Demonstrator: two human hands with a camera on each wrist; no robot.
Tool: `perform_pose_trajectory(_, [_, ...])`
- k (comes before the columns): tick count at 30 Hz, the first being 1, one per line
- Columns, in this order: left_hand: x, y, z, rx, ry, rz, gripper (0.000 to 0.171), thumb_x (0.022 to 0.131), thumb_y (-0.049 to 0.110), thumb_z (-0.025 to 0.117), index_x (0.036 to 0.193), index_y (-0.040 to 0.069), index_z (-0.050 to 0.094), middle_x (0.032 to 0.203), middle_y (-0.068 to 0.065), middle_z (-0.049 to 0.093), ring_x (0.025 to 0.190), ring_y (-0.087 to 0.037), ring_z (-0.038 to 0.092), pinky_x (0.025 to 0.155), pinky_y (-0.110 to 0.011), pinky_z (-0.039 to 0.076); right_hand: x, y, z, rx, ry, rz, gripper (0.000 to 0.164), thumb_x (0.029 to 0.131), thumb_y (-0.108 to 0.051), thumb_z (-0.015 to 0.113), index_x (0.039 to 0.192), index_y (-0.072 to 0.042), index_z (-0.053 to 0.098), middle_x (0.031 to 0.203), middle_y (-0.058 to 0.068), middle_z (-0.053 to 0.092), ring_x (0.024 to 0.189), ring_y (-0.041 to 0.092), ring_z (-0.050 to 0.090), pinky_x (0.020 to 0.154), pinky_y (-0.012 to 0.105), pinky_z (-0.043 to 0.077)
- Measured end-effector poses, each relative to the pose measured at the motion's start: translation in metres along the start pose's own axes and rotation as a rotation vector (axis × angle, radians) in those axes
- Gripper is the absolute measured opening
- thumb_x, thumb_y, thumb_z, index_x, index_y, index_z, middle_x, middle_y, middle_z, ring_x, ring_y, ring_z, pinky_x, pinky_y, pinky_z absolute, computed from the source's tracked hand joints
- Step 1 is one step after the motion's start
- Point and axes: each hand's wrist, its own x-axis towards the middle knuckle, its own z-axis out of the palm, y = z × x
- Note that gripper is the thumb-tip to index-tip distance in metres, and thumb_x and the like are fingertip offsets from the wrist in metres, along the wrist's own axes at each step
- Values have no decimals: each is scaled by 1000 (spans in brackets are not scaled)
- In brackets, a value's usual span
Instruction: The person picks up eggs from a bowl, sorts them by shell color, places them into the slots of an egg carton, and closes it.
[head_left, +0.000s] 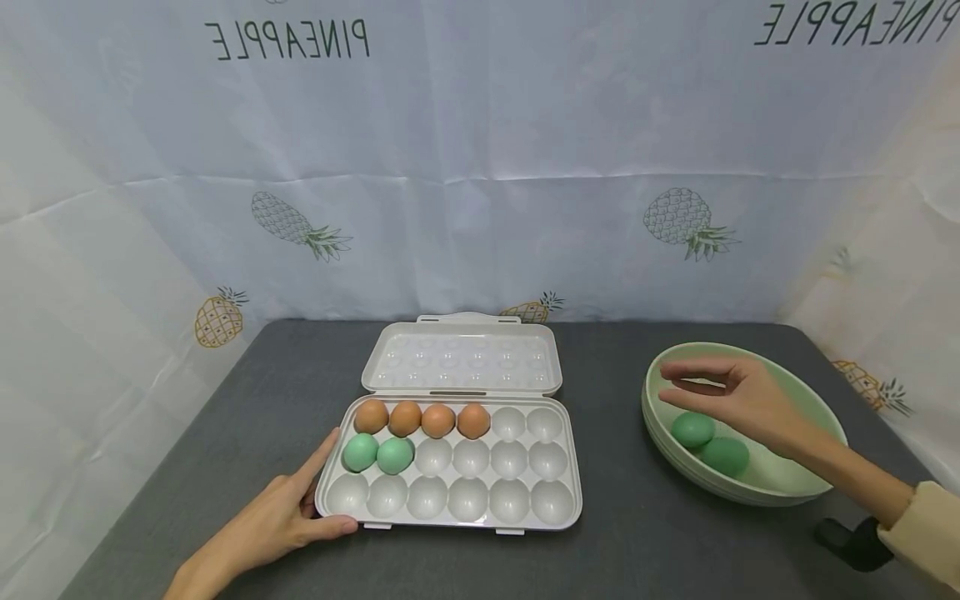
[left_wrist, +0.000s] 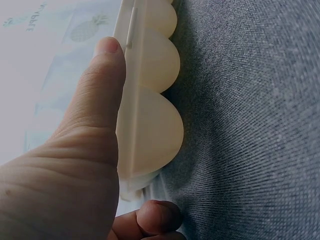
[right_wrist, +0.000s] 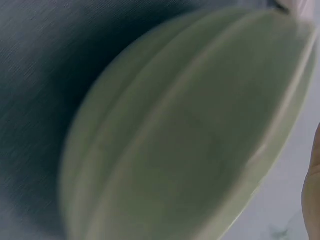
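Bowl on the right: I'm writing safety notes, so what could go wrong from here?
The two green eggs lie loose and close together in the bowl, so the right hand, now empty above it, might knock one while reaching for the other.

The right forearm crosses above the bowl's rim and might bump it.

The left hand touches the tray's corner; a careless push might jostle the six eggs in its cups.

Cream sleeve point(head_left: 927, 535), black wrist mount point(head_left: 857, 545)
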Motion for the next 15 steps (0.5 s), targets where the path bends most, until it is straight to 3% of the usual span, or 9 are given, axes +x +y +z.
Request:
perform_pose_trajectory(8, [2,-2,1,19,6,28,112,79,39,88,161,3,22,61,21,36,53,9,32,53,-16,33,-11,27,-31,-54,-120,-49,38,91,3,71,128,8,65,123,-14,72,113,-4,68,86,22,58])
perform_pose_trajectory(15, [1,0,-1,18,-4,21,112,79,40,87,162,3,22,60,21,37,53,9,32,52,-16,33,-9,50,-38,-130,-216,-95,40,85,1,78,124,0,71,121,-16,72,114,-15,59,88,12,52])
